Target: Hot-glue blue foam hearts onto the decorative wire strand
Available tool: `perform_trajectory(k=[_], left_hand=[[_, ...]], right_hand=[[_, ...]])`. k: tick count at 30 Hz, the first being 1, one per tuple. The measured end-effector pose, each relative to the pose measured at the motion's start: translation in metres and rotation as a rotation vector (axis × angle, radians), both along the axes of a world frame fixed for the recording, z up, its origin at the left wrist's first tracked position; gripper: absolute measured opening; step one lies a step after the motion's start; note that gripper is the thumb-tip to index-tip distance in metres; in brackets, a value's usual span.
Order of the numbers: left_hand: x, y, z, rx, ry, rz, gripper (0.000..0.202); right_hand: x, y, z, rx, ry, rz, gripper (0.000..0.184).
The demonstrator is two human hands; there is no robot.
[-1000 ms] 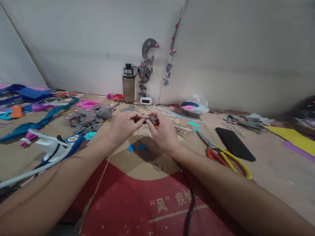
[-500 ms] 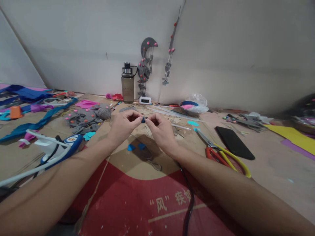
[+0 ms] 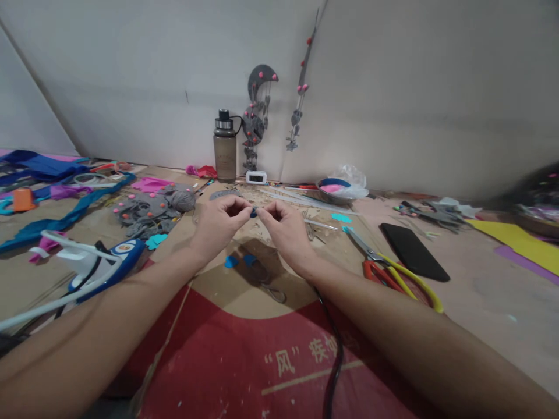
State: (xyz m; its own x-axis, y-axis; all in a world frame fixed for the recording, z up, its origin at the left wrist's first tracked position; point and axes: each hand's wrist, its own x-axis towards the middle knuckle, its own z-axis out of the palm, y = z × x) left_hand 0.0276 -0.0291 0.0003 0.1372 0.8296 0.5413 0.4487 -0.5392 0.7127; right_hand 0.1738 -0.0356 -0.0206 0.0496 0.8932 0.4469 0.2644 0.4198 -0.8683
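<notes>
Between the fingertips of my left hand (image 3: 225, 224) and my right hand (image 3: 282, 230) is a small dark blue piece (image 3: 253, 213), pinched from both sides. It looks like felt, though the fingers cover most of it. Both hands are closed and held close together above the cardboard (image 3: 222, 297). Below them lie a blue felt scrap (image 3: 231, 261) and another blue scrap (image 3: 249, 259), partly in shadow, with a loop of cord (image 3: 276, 294) beside them.
Scissors (image 3: 379, 259) and a black phone (image 3: 414, 251) lie to the right. An iron-like blue and white tool (image 3: 105, 267) is at left, near grey felt pieces (image 3: 144, 209). A bottle (image 3: 225, 151) and a small digital clock (image 3: 255, 177) stand at the back. A black cable (image 3: 336, 349) crosses the front.
The view has shifted very slightly. Both hands keep the same pinch on the blue piece, with no other visible movement.
</notes>
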Motion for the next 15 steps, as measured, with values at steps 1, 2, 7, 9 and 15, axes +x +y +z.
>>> perform_trajectory(k=[1,2,7,9,15], left_hand=[[0.0002,-0.0001,0.0000,-0.002,0.000,0.001,0.015],[0.0003,0.0000,-0.0002,-0.002,0.001,0.002,0.016],[-0.0003,0.0012,-0.0025,0.023,0.019,0.025,0.015],[-0.0003,0.0010,-0.0029,0.033,0.022,0.026,0.015],[0.0018,-0.0008,-0.0024,0.023,-0.022,-0.003,0.014]], right_hand=[[0.0000,-0.0001,0.0002,0.001,-0.001,-0.001,0.023],[0.0001,-0.0003,0.0003,0.001,-0.003,-0.003,0.023],[-0.0001,0.0000,-0.0003,0.004,-0.026,-0.015,0.023],[-0.0002,0.0006,-0.0010,0.008,-0.029,-0.017,0.024],[-0.0002,0.0011,-0.0012,0.004,-0.028,-0.020,0.025]])
